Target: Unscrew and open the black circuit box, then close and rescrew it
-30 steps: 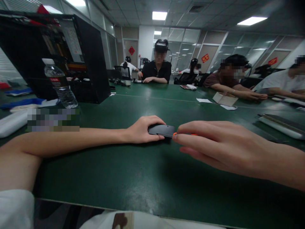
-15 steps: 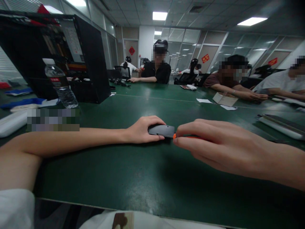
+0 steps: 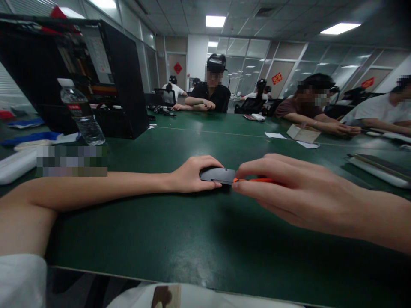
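My left hand [image 3: 191, 175] rests on the green table, thumb and fingers closed around the rear of a grey device [image 3: 218, 175] with a smooth curved top, shaped like a computer mouse. From the right, my right hand [image 3: 298, 192] pinches a slim orange tool [image 3: 261, 179] between thumb and fingers. One orange end of it shows at the fingertips, right against the device's right end. Whether the two touch I cannot tell, and most of the tool is hidden inside the hand.
An opened black computer case [image 3: 125, 81] stands at the back left, with a water bottle [image 3: 81, 113] before it. Across the green table [image 3: 154, 239] sits a person in black [image 3: 210, 96]. At the right lie a dark flat stack [image 3: 382, 169] and an open paper box [image 3: 303, 133].
My right hand has shifted and rolled slightly, its upper fingers lifting, so more of the orange tool shows. My left hand and the grey device stay put. The person opposite has brought their arms together.
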{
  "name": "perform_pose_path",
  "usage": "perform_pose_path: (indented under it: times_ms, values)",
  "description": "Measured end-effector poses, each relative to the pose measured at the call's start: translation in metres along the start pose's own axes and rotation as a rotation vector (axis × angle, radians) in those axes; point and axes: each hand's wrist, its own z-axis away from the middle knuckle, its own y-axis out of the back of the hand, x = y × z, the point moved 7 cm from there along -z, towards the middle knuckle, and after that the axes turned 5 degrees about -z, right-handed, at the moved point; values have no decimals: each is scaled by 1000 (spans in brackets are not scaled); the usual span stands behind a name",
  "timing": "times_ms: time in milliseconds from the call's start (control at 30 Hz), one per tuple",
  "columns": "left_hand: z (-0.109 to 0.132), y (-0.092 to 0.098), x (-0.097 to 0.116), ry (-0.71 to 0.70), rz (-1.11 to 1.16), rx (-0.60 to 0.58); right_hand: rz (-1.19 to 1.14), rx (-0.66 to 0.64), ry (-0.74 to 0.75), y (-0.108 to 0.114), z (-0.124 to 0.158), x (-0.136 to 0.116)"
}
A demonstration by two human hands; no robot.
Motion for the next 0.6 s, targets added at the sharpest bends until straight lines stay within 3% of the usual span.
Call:
perform_pose_path:
  times_ms: [233,433,600]
  values:
    - [0,-2,-1,7,-8,-19,93,11,19,1,-2,-1]
    - [1,-1,-3,-8,-8,-9,0,24,-46,3,-5,4]
    - [1,-2,-3,6,-14,-9,39,16,-13,1,-4,3]
